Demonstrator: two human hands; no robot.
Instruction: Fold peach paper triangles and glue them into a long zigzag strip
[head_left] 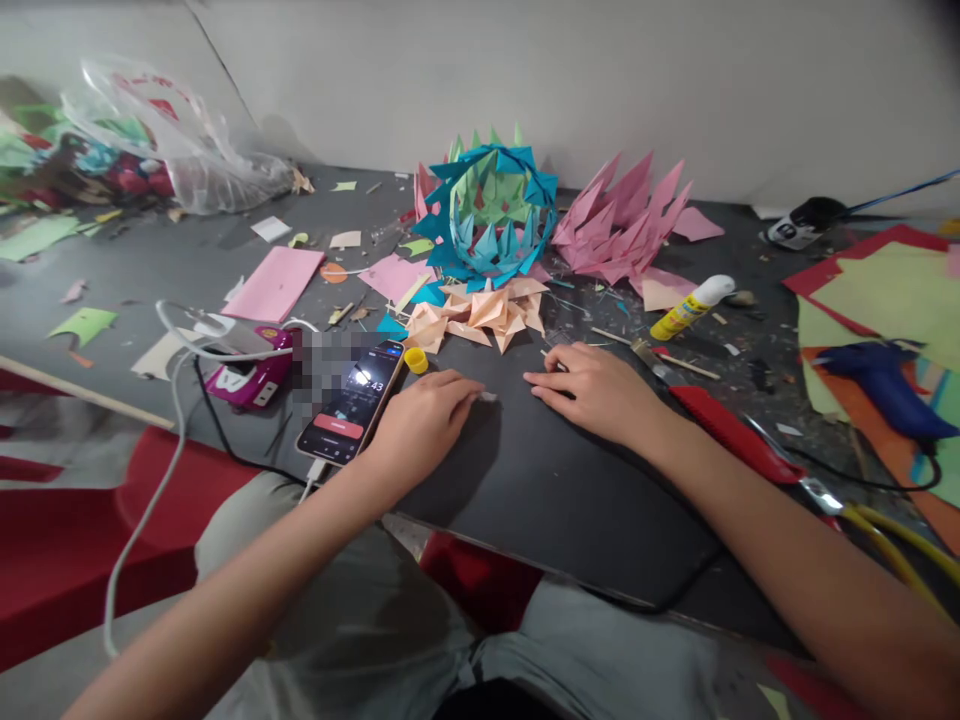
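My left hand (429, 412) rests on the dark table beside the phone, its fingers pressed together. A small pale bit (487, 396) shows at its fingertips, too small to name. Opposite it lies my right hand (589, 392), fingers loosely bent and apart, holding nothing that I can see. A yellow cap (415, 360) stands just behind my left hand. Beyond both hands are folded peach paper pieces (491, 312), a ring of blue folded paper (442, 225) standing on edge, and pink folded spikes (619, 225). An uncapped glue stick (686, 312) stands tilted behind my right hand.
A lit phone (352, 405) and purple power strip (251, 375) with cables lie left. On the right are a red-handled cutter (731, 432), yellow-handled tool (892, 550), blue glue gun (892, 385) and coloured sheets (892, 285). A plastic bag (202, 150) and paper scraps lie behind.
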